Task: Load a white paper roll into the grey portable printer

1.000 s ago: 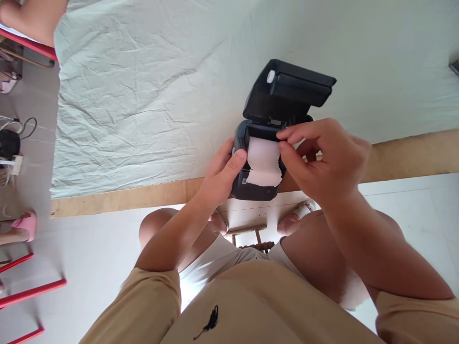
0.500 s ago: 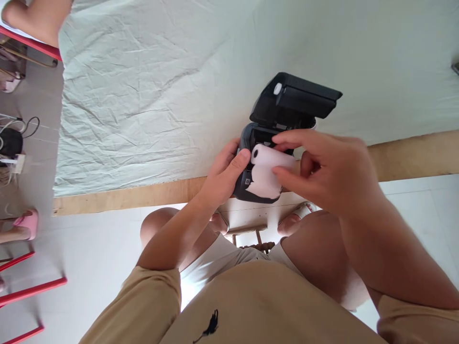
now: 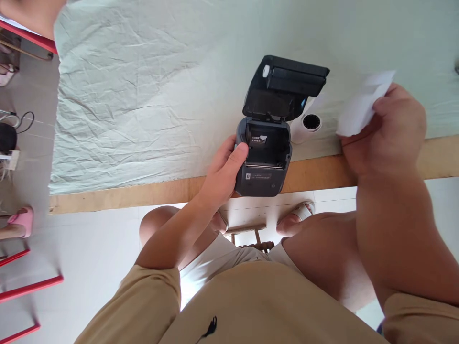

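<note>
A dark grey portable label printer (image 3: 263, 181) stands at the table's near edge with its black lid (image 3: 287, 86) swung up. Its paper bay is bare, showing a small printed label inside. My left hand (image 3: 226, 167) is closed around the printer's left side, thumb on the top rim. Off to the right, my right hand (image 3: 389, 129) grips a white paper roll (image 3: 362, 102) with a loose flap of paper; motion blurs it a little. Another white roll with a black core (image 3: 311, 123) rests on the cloth just right of the printer, partly behind it.
A pale green wrinkled cloth (image 3: 143, 95) covers the table, whose wooden edge (image 3: 118, 198) runs along the front. At the upper left another person's arm (image 3: 36, 16) shows. Cables (image 3: 16, 122) and red chair legs (image 3: 32, 289) lie left of the table. A dark object (image 3: 456, 70) sits at the far right.
My right hand has lifted the white paper roll out of the printer and carried it right. The bay and the second roll are now exposed. My left hand still holds the printer.
</note>
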`<state>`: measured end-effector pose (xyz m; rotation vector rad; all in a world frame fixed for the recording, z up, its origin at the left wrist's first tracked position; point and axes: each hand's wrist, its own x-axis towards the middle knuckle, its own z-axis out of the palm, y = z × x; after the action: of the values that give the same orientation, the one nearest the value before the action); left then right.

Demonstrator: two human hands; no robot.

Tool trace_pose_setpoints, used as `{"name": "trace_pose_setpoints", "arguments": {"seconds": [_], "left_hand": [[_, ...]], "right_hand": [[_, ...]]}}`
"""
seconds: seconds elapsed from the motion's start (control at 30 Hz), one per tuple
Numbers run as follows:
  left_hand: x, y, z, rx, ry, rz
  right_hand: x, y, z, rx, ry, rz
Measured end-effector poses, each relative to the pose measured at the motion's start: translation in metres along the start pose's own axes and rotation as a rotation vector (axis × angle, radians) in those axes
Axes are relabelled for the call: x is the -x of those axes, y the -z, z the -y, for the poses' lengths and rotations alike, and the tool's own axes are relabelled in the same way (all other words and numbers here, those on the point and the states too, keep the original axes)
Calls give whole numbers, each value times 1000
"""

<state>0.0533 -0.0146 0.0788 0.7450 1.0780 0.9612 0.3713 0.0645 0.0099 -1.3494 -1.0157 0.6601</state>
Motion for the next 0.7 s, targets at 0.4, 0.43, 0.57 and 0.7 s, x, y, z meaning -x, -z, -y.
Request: {"name": "trace_pose_setpoints", "arguments": {"seconds": [0.4,0.43,0.57,0.7], "left_hand": [[-1,-3,-2,14,-26,-5],[-1,-2,-2,16,-27,-2],[-1,-1,0,29,-46,15],[-1,0,1,23,-20,19]], "right_hand": [[-2,4,-16,-81,-62,50],[2,3,-13,-34,11,19],[15,5,8,360,330,-18],[14,10,19,625,360,5]]}}
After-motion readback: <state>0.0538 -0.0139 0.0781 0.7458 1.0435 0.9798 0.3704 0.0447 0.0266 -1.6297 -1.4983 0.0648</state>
